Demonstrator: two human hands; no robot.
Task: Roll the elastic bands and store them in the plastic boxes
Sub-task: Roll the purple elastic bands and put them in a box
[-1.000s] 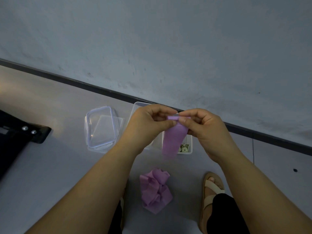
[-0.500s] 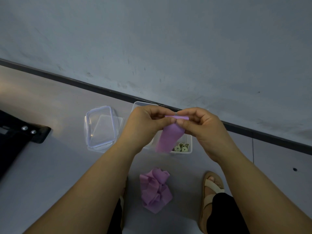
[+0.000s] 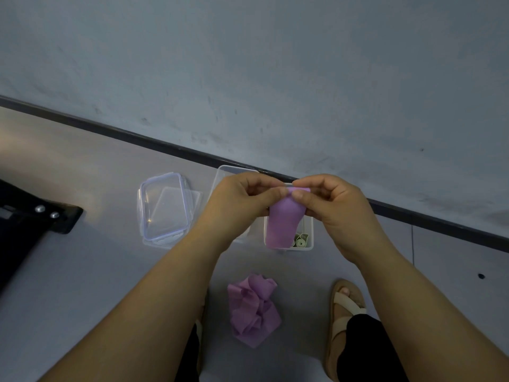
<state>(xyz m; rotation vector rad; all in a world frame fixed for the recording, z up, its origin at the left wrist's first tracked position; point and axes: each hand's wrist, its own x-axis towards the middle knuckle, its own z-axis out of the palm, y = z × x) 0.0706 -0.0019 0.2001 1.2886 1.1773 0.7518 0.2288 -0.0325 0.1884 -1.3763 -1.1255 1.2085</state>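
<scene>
Both hands are raised together over the floor (image 3: 82, 285). The left hand (image 3: 242, 201) and right hand (image 3: 340, 213) each pinch the top edge of a purple band (image 3: 283, 226) between thumb and curled fingers. The band hangs flat in front of a clear box (image 3: 310, 232) that holds green rolls (image 3: 301, 239). A second box (image 3: 224, 172) shows behind the left hand, with lids (image 3: 165, 205) stacked just to its left. A pile (image 3: 252, 310) of purple bands lies on the floor near a sandal (image 3: 345, 304)
</scene>
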